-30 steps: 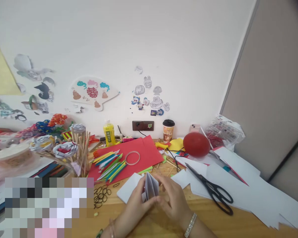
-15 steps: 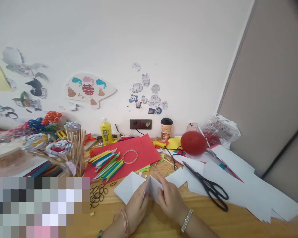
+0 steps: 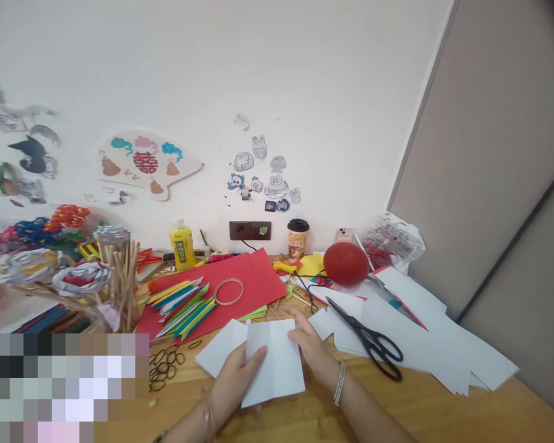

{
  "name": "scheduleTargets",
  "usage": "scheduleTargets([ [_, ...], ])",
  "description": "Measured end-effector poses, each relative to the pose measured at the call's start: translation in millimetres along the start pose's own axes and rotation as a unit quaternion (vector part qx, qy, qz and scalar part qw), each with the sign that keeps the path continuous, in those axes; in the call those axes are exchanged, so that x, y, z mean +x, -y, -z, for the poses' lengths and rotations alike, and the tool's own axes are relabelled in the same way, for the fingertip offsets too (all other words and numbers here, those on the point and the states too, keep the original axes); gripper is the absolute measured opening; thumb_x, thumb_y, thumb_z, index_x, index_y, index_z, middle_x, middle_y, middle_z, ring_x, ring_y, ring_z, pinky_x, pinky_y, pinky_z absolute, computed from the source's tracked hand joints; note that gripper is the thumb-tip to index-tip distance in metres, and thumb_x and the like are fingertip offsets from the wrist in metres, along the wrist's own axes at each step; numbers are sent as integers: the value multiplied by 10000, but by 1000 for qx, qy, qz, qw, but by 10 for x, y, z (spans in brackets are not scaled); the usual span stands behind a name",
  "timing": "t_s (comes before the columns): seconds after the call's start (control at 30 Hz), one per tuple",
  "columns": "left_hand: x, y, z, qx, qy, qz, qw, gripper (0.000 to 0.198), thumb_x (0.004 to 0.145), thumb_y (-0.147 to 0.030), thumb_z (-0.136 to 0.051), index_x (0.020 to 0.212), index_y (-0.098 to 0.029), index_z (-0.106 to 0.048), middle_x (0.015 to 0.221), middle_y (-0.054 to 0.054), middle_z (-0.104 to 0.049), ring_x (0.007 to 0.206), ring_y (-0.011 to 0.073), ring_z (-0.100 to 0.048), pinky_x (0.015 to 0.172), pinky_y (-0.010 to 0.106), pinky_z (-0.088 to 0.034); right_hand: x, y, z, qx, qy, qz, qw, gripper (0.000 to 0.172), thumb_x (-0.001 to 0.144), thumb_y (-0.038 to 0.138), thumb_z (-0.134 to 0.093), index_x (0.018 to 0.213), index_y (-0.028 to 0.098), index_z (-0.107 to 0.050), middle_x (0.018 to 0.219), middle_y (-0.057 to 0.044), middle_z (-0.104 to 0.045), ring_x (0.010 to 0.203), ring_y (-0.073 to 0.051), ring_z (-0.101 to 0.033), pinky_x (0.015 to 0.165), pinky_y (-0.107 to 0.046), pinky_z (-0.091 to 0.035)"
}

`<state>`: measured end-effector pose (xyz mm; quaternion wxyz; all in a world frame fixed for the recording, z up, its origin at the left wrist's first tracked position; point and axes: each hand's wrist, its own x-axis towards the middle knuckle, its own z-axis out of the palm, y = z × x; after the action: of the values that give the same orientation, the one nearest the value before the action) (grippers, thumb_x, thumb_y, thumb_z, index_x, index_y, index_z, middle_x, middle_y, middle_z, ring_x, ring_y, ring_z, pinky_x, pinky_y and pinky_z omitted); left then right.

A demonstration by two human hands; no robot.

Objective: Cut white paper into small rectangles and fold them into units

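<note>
A white sheet of paper (image 3: 277, 366) with a vertical crease down its middle is held up above the wooden table. My left hand (image 3: 237, 372) grips its left side, thumb on the front face and the other fingers hidden behind. At the upper right edge my right hand (image 3: 310, 344) pinches the paper between thumb and fingers. Behind my left hand lies more white folded paper (image 3: 219, 344) on the table. Black-handled scissors (image 3: 367, 338) rest on white paper sheets (image 3: 425, 344) to the right of my right hand.
Rolled coloured paper strips (image 3: 184, 307) and a clear ring (image 3: 229, 291) lie on red paper (image 3: 253, 277). Black rubber bands (image 3: 166, 366) are at the left. A yellow bottle (image 3: 181, 246), a lidded cup (image 3: 298, 240) and a red balloon (image 3: 346, 263) stand along the wall.
The paper was folded nearly edge-on between both hands; now it is spread flat facing me. My right hand has moved to its upper right edge. The view has shifted slightly right.
</note>
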<state>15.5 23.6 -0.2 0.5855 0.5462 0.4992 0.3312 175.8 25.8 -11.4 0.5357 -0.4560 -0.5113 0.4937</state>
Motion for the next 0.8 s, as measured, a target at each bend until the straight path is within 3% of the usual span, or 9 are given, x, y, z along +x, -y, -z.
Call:
scheduleTargets([
  [0.17,10,-90,16,-16,-11,5,1000,352,706,-437,-588,887,-144,-521,470,-5,-593,377,191,-584,258,234,-432,55,-62,-28,-61,13,-54,997,400,718,132,-361,1105,165,-454,609,52,-445,508,-107,-472,432,-184,-352],
  [0.23,15,-140,20,2,-20,5,1000,328,720,-409,-579,898,-141,-513,462,-5,-592,356,189,-576,254,236,-430,71,8,-5,-88,10,-34,995,374,741,156,-379,1108,164,-448,635,39,-491,548,-121,-503,473,-203,-379],
  [0.3,21,-187,17,27,-37,10,999,270,738,-362,-564,884,-142,-507,429,-16,-574,314,175,-551,242,226,-410,60,157,115,-187,-24,15,982,357,772,195,-410,1128,178,-442,720,6,-564,664,-151,-553,586,-247,-417],
  [0.33,25,-208,14,37,-45,13,998,237,745,-338,-554,871,-143,-505,415,-21,-565,296,168,-537,235,220,-396,38,252,222,-280,-55,39,958,350,791,222,-416,1138,188,-443,764,-15,-593,711,-172,-568,634,-275,-419],
  [0.4,31,-247,7,48,-54,17,997,190,747,-305,-548,840,-145,-508,399,-25,-554,280,163,-525,229,215,-378,-48,439,518,-463,-113,39,878,312,823,233,-385,1122,205,-472,898,-70,-619,830,-213,-577,693,-314,-407],
  [0.47,35,-288,2,47,-60,13,997,170,736,-292,-555,822,-151,-517,409,-22,-562,300,171,-539,232,217,-379,-183,558,870,-623,-142,-69,766,293,813,203,-383,1080,199,-503,991,-120,-608,889,-244,-574,708,-332,-398],
  [0.53,39,-340,-1,46,-65,8,997,156,726,-287,-563,806,-159,-526,424,-18,-575,321,175,-553,234,215,-379,-340,566,1187,-648,-147,-142,733,277,735,162,-463,991,110,-556,941,-208,-609,846,-318,-583,666,-378,-398],
  [0.63,53,-441,-8,48,-69,-6,996,123,709,-268,-579,764,-166,-539,415,-25,-570,309,163,-540,224,201,-358,-530,424,1463,-650,-112,-183,729,305,649,111,-515,946,108,-585,863,-170,-639,827,-307,-597,656,-342,-412],
  [0.8,84,-618,-28,40,-70,-41,996,112,706,-246,-582,742,-158,-523,409,-30,-563,276,152,-515,216,203,-355,-585,242,1530,-623,-86,-139,765,499,667,132,-476,1166,112,-478,1023,-151,-617,946,-256,-571,755,-298,-411],
])
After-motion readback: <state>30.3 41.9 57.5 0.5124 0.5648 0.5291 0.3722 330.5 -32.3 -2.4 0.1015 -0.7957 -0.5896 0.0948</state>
